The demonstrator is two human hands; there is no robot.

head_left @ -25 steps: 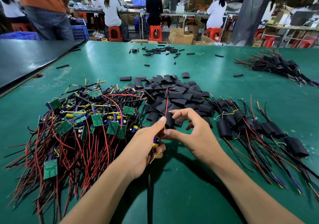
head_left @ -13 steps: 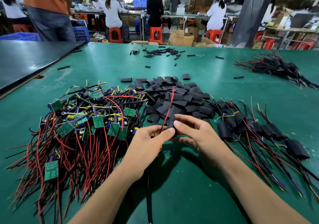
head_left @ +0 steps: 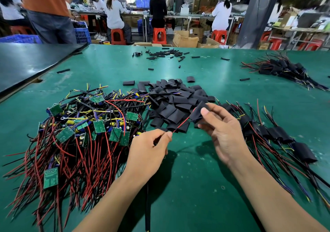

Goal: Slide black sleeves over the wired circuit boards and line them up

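Right hand (head_left: 225, 135): fingers pinch a black sleeve (head_left: 197, 112), just before the sleeve pile (head_left: 176, 97).
Left hand (head_left: 148, 151): fingers pinch its red wire (head_left: 182, 124) (drawn straight).
Bare circuit boards (head_left: 80, 128): left of pile.

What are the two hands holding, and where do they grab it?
The right hand pinches a black tube sleeve at its upper end; the left hand pinches the thin red and black wires coming out of it, near their tips.
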